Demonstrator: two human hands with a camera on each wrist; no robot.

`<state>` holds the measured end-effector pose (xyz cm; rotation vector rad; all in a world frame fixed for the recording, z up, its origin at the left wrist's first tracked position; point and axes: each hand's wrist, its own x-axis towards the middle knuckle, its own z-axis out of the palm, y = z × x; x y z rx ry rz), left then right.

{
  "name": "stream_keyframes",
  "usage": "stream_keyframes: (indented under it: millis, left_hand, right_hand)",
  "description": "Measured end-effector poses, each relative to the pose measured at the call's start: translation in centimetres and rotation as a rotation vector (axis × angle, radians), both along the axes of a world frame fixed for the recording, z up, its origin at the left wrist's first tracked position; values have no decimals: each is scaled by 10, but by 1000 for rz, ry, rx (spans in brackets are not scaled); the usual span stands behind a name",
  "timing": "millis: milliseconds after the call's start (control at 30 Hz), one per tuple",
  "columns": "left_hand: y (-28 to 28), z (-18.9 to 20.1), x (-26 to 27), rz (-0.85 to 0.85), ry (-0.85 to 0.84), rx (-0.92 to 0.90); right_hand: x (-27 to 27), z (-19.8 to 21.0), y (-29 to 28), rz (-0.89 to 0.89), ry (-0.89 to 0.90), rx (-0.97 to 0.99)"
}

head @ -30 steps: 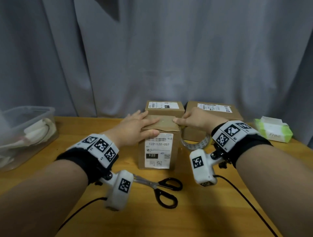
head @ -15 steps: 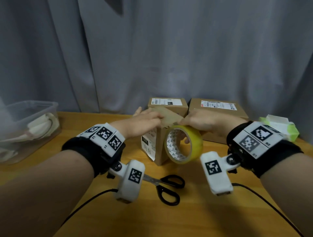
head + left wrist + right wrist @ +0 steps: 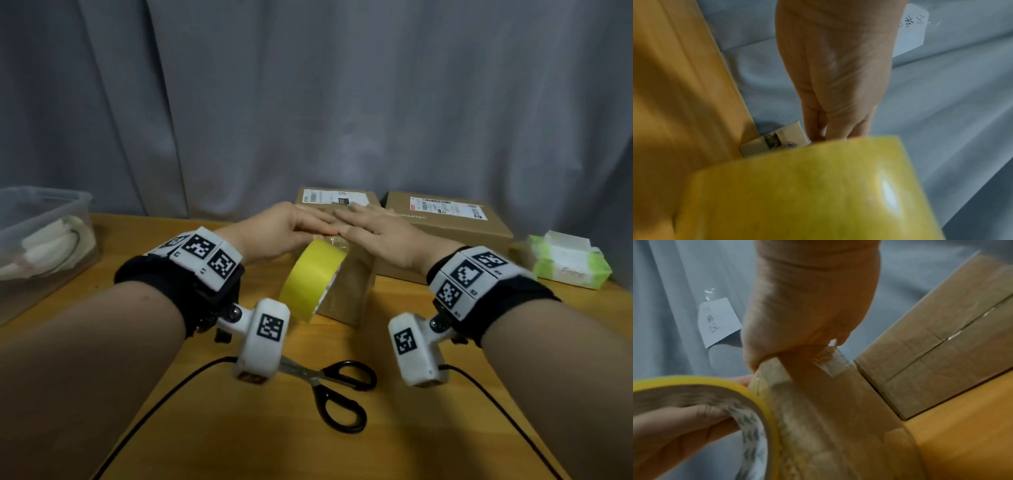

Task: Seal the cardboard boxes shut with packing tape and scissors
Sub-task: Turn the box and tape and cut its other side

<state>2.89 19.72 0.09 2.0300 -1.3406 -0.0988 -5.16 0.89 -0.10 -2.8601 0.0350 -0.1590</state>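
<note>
Left hand [image 3: 281,229] grips tape roll [image 3: 313,279]; right hand [image 3: 380,236] flat on box [image 3: 352,291]

Place: a makeshift packing corner indoors; home or office cannot be told.
Backdrop: grey curtain [image 3: 308,102] hanging in folds across 12 o'clock, a handwritten paper note [image 3: 719,321] taped to it.
Surface: plain wooden table [image 3: 411,445].
Goods: labelled cardboard boxes [image 3: 445,222] at 12 to 1 o'clock.
Storage: clear plastic tub [image 3: 41,240] at 10 o'clock.
</note>
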Motion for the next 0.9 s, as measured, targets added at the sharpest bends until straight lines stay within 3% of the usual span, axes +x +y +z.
stream_keyframes:
  millis: [133, 267, 367, 433, 533, 900]
  left_hand:
    - [2, 0, -1, 215, 39, -120]
    - [18, 5, -19, 384, 317, -93]
    - [25, 3, -36, 401, 156, 38]
    - [26, 7, -41, 418, 49, -26]
    - [30, 13, -42, 429, 81, -114]
    - [34, -14, -34, 439, 7, -14]
  right_hand:
    - [5, 1, 14, -139, 52, 11]
    - [3, 2, 27, -288, 109, -68]
    - [-1, 7, 41, -479, 167, -167]
    - [-2, 11, 49, -554, 215, -243]
    - [-4, 15, 55, -594, 253, -235]
    - [-6, 12, 60, -622, 221, -119]
